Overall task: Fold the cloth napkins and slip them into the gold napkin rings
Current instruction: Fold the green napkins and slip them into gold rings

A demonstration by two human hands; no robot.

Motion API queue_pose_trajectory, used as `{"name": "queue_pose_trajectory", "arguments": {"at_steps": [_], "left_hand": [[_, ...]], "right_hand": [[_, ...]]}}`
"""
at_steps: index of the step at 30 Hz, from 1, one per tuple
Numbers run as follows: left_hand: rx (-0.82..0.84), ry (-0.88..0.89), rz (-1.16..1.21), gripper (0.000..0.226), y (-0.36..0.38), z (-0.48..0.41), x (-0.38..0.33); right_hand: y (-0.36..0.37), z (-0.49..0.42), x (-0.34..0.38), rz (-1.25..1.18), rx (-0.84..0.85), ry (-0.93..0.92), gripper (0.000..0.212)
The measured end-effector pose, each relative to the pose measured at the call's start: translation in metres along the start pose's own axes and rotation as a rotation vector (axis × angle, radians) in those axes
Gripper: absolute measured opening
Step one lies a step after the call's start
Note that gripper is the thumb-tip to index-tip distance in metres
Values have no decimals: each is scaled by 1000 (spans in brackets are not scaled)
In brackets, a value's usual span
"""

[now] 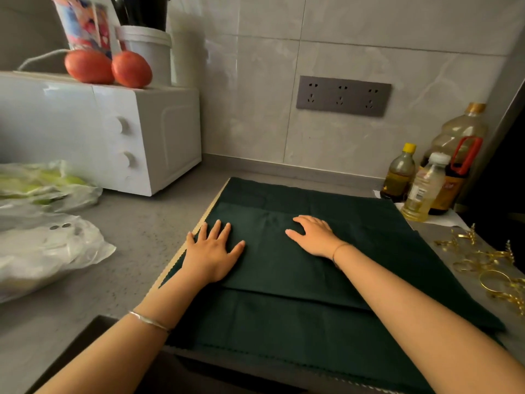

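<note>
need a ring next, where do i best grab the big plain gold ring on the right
Pinch the left arc of the big gold ring with the right hand, coming from the napkin side. It seems to lie flat, and that arc looks free; its right side meets the tangled spiral rings.

**Desk:** Soft, fairly dim indoor light spreads evenly over the tiled wall (369, 38), which carries a pale sheen. A small white glare sits on the door of the microwave (85, 123).

**Photographer:** The dark green napkin (284, 280) swallows the light (its folds read only as faint tonal lines), and the far right edge drops to near black.

**Desk:** Shadows?

**Photographer:** Weak and diffuse. The gold napkin rings (488, 268) catch small glints.

**Desk:** Sharpness?

**Photographer:** Crisp at centre. The plastic bags (48, 245) at left are soft and washed out. Wide-angle distortion bows the tile joints and stretches the lower corners.
</note>
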State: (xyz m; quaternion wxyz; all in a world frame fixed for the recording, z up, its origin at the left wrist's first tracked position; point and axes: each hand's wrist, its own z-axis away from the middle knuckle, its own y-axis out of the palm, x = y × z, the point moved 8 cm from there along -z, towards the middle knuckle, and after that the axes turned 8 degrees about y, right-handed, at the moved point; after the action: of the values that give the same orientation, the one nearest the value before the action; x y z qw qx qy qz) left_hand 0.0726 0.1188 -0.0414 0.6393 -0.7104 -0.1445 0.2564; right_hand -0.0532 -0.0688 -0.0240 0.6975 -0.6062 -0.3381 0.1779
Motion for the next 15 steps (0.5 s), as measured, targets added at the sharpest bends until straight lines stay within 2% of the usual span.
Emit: {"name": "queue_pose_trajectory", "arguments": {"at_steps": [3,8,10,12,15], "left_hand": [[-14,-2,15,70,1,1,1],[-18,-10,39,70,2,0,3],[-18,-13,42,70,1,0,4],[-18,-15,50,70,1,-2,4],[-48,-24,99,70,1,-2,5]], "right_hand": [[-3,-27,9,-7,35,28,69],[-7,-54,36,99,-16,36,79],[-3,-58,51,88,40,27,79],[0,-62,73,6,79,-9,66],[-5,-61,114,-184,15,-140,42]]}}
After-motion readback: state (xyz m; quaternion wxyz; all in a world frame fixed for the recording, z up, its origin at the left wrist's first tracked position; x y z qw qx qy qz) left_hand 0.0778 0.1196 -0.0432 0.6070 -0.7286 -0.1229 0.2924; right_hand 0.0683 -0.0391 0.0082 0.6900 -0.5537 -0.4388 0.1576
